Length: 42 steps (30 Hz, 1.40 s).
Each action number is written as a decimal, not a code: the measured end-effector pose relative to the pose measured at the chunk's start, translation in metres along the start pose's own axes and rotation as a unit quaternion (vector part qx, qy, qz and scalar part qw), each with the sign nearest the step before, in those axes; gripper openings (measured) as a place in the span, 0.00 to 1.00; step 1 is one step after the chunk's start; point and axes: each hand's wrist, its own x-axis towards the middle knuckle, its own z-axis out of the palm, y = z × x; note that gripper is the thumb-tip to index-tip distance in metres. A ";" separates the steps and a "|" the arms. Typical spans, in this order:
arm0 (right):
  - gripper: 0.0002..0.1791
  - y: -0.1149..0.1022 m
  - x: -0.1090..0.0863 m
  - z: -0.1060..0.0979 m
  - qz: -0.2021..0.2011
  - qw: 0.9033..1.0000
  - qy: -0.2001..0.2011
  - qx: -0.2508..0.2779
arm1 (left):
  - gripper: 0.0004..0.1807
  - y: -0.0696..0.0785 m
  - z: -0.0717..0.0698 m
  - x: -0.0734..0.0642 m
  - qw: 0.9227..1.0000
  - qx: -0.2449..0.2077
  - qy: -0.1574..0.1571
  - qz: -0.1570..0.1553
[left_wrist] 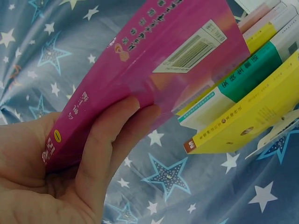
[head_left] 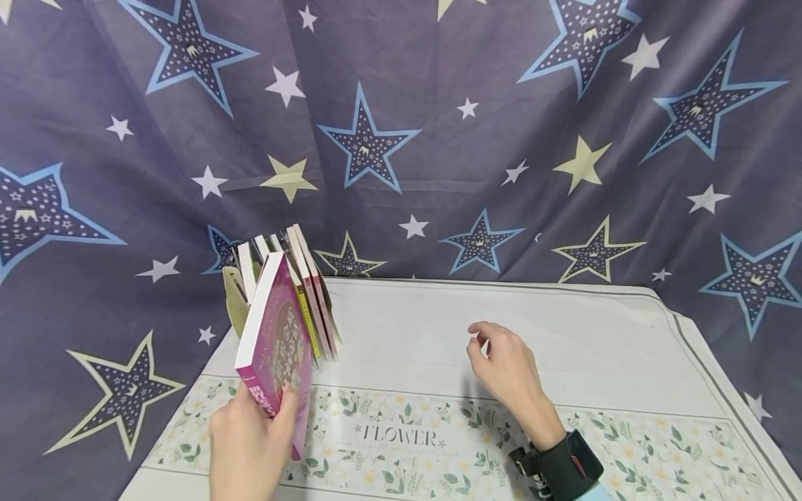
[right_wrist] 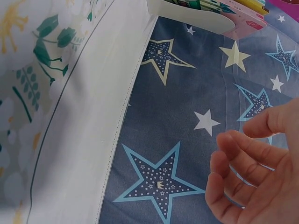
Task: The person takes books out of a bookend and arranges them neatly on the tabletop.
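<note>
A thick magenta book (head_left: pixel 282 341) with white page edges is gripped at its lower end by my left hand (head_left: pixel 253 435), thumb on one cover and fingers on the other. In the left wrist view, a barcode label shows on the book's back (left_wrist: pixel 140 79). The book is tilted and sits in front of a row of upright books (head_left: pixel 307 278). Over the white part of the table, my right hand (head_left: pixel 507 362) hovers with loosely curled fingers and nothing between them. In the right wrist view that hand (right_wrist: pixel 257 172) is likewise bare.
The row includes a yellow book (left_wrist: pixel 247 114) and a green-and-white book (left_wrist: pixel 243 70), between bookend plates such as the pale one (right_wrist: pixel 191 16). A cloth with a flower band covers the table (head_left: pixel 401 334). A star-patterned curtain (head_left: pixel 401 160) hangs behind.
</note>
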 end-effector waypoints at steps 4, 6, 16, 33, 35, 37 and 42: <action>0.12 0.000 0.000 0.000 -0.001 1.000 0.002 0.001 | 0.14 0.001 0.003 0.001 1.000 -0.012 -0.008 0.012; 0.12 0.000 0.001 0.000 -0.002 1.000 0.004 0.001 | 0.14 0.001 0.005 0.002 1.000 -0.018 -0.016 0.016; 0.12 -0.001 0.001 0.000 -0.008 1.000 0.006 0.000 | 0.16 0.002 0.014 0.001 0.998 -0.035 -0.045 0.042; 0.12 -0.005 0.000 0.000 -0.008 1.000 0.000 0.002 | 0.19 0.006 0.028 0.001 0.992 -0.077 -0.091 0.043; 0.12 -0.005 0.000 0.000 -0.008 1.000 0.000 0.002 | 0.19 0.006 0.029 0.001 0.991 -0.086 -0.097 0.040; 0.12 -0.005 0.000 0.000 -0.007 1.000 0.000 0.002 | 0.19 0.007 0.031 0.001 0.990 -0.091 -0.106 0.035; 0.12 -0.005 0.000 0.000 -0.004 1.000 -0.002 -0.001 | 0.20 0.008 0.033 0.002 0.987 -0.095 -0.129 0.022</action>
